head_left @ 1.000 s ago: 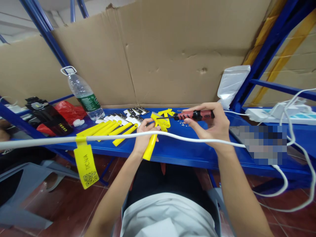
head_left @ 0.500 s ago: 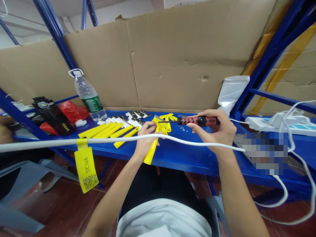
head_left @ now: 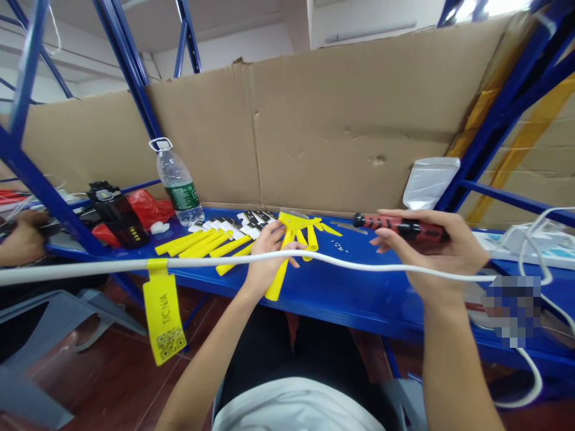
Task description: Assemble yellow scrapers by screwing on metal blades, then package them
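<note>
One yellow scraper (head_left: 293, 222), with a broad flared head, a translucent strip along its top edge and a round handle; held over the front part of the blue table (head_left: 354, 299), head up and away from the wearer, handle slanting down toward the near edge. Left hand (head_left: 265, 244): closed on the scraper, fingers wrapped about the handle just below the head. Right hand (head_left: 449, 257): grasping one screwdriver (head_left: 404, 227), red and black handle, lying roughly level, its black collar pointing left and well apart from the scraper; shaft not discernible. Between the two hands, on the tabletop: a scatter of small metallic screws (head_left: 339, 246), too small to count. Just right of the scraper head: several small yellow pieces (head_left: 311, 237). Left of the left hand: a row of yellow handles (head_left: 197, 242), laid slantwise side by side; behind them, overlapping black-and-white packets (head_left: 256, 222). Farther left: one clear plastic bottle (head_left: 179, 191), green label, white carrying loop; one black flask (head_left: 117, 216), tilted; one red plastic bag (head_left: 153, 206) behind it. Across the foreground: one white cable (head_left: 359, 263), passing in front of the scraper handle, bearing a yellow tag (head_left: 164, 317) with a square code. At far right: one white power strip (head_left: 554, 257). Backing the table: a cardboard panel (head_left: 359, 120). At far left: a co-worker's hand (head_left: 22, 239), blurred.
</note>
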A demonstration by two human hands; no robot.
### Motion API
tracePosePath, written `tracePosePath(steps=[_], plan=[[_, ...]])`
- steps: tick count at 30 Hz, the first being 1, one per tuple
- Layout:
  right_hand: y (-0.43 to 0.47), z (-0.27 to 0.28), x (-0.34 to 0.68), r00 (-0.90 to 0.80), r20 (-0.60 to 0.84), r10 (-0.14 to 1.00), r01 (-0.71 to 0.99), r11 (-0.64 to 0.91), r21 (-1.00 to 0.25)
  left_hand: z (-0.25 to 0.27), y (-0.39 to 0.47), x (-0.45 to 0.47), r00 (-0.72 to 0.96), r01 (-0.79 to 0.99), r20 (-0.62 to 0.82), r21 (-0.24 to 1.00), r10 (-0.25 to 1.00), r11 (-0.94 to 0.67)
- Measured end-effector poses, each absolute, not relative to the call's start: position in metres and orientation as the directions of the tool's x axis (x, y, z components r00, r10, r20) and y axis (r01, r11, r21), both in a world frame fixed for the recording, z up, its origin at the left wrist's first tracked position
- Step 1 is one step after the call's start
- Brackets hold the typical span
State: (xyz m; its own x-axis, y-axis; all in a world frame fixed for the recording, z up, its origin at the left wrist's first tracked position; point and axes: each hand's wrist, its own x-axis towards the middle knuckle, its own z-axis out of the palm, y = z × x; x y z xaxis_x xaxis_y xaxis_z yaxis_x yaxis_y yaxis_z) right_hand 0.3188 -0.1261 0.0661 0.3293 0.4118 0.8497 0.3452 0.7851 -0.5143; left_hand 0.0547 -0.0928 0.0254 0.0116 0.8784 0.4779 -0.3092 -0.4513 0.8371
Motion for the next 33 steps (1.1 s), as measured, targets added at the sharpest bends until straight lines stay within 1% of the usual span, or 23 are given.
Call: tracePosePath(steps=[2,3,4,6,8,10,12,16,23,25,27,30,33], plan=[[-0.128,0.071,0.325,0.377,0.856,0.355,0.376,0.786,-0.491,0.034,-0.095,0.045,-0.039,-0.321,0.504,0.811,0.863,-0.489],[-0.127,0.072,0.329,0.364,0.864,0.347,0.397,0.782,-0.481,0.038,-0.096,0.04,-0.049,-0.324,0.515,0.802,0.856,-0.501],[-0.125,0.072,0.335,0.323,0.873,0.365,0.425,0.769,-0.478,0.042,-0.096,0.034,-0.058,-0.33,0.526,0.792,0.849,-0.514],[-0.116,0.069,0.35,0.19,0.876,0.443,0.491,0.73,-0.475,0.047,-0.098,0.024,-0.083,-0.349,0.541,0.771,0.837,-0.533],[-0.101,0.06,0.366,0.072,0.853,0.518,0.613,0.651,-0.447,0.051,-0.102,0.017,-0.104,-0.372,0.544,0.755,0.833,-0.54],[-0.083,0.049,0.38,0.011,0.794,0.608,0.705,0.558,-0.437,0.055,-0.107,0.015,-0.1,-0.381,0.534,0.759,0.839,-0.528],[-0.067,0.037,0.39,-0.025,0.782,0.623,0.75,0.529,-0.398,0.058,-0.111,0.016,-0.086,-0.381,0.519,0.772,0.851,-0.509],[-0.052,0.024,0.396,-0.124,0.771,0.624,0.784,0.538,-0.31,0.058,-0.112,0.021,-0.056,-0.404,0.501,0.78,0.864,-0.479],[-0.055,0.02,0.392,-0.223,0.703,0.676,0.802,0.537,-0.261,0.054,-0.107,0.028,-0.023,-0.395,0.484,0.8,0.875,-0.453],[-0.054,0.014,0.394,-0.255,0.663,0.704,0.811,0.528,-0.25,0.053,-0.106,0.029,-0.02,-0.398,0.471,0.806,0.882,-0.439],[-0.055,0.008,0.396,-0.288,0.584,0.759,0.826,0.506,-0.25,0.053,-0.106,0.03,-0.006,-0.404,0.449,0.817,0.894,-0.413],[-0.056,0.0,0.398,-0.314,0.424,0.85,0.842,0.455,-0.288,0.051,-0.105,0.033,0.016,-0.421,0.411,0.83,0.912,-0.366],[-0.058,0.0,0.397,-0.312,0.3,0.902,0.849,0.406,-0.339,0.047,-0.106,0.044,0.002,-0.471,0.353,0.826,0.936,-0.31]])
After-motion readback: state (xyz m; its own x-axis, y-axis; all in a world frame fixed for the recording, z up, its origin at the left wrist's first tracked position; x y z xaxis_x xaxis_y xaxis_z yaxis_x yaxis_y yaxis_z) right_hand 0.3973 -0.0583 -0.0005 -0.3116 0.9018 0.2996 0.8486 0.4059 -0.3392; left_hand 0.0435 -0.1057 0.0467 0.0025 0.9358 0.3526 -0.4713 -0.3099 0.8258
